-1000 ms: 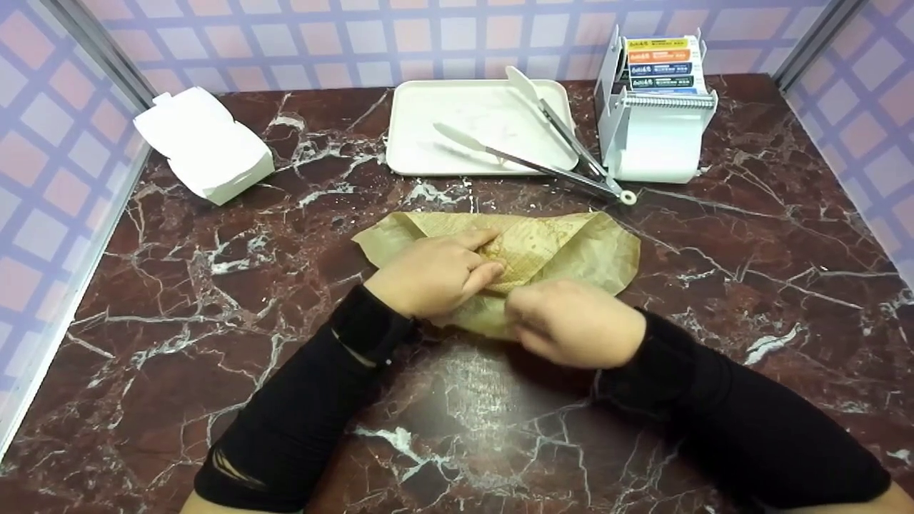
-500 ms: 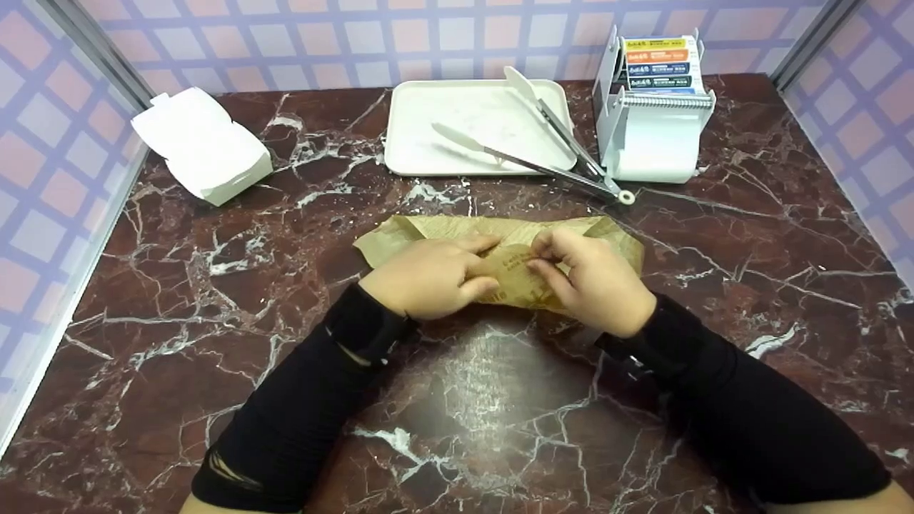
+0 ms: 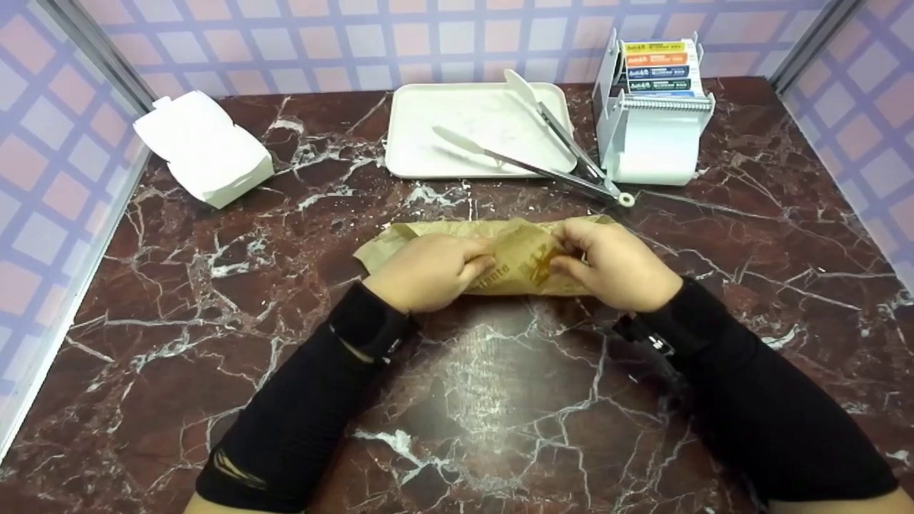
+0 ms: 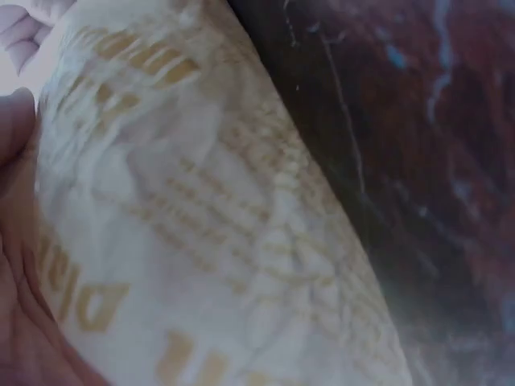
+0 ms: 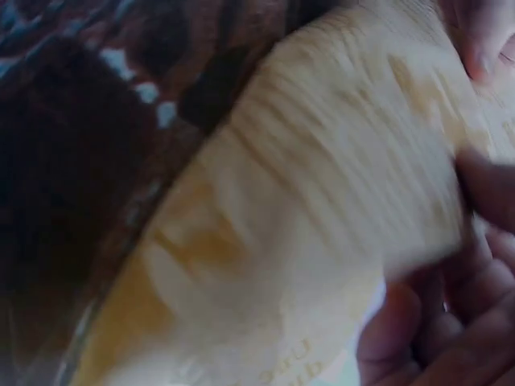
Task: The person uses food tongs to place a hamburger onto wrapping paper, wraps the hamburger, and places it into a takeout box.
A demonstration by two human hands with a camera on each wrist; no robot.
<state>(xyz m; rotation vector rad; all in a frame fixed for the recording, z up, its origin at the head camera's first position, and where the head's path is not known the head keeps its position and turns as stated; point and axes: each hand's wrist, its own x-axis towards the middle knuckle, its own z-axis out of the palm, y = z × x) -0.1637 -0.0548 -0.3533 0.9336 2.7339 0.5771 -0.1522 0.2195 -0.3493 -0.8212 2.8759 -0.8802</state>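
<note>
Brown printed wrapping paper (image 3: 525, 253) lies folded over in a long bundle on the table. Its contents are covered now. My left hand (image 3: 428, 271) grips the bundle left of its middle, with the thumb on the near side. On the right, my right hand (image 3: 618, 268) pinches the paper's raised flap between thumb and fingers. Close up, the left wrist view shows the wrapping paper (image 4: 185, 193) creased and lettered beside the left palm. The right wrist view has the paper (image 5: 306, 161) blurred, with fingertips of both hands around it.
Behind the bundle, metal tongs (image 3: 550, 171) with pale tips lie spread across a white tray (image 3: 410, 160). A white dispenser (image 3: 653, 146) with coloured labels stands at the back right. An opened white box (image 3: 221, 157) sits at the back left. Patterned walls close in the table.
The paper's near edge has been lifted and folded over a flat, browned flatbread, which is now hidden. My right hand moved up and then right with the flap; the left hand stayed nearly in place.
</note>
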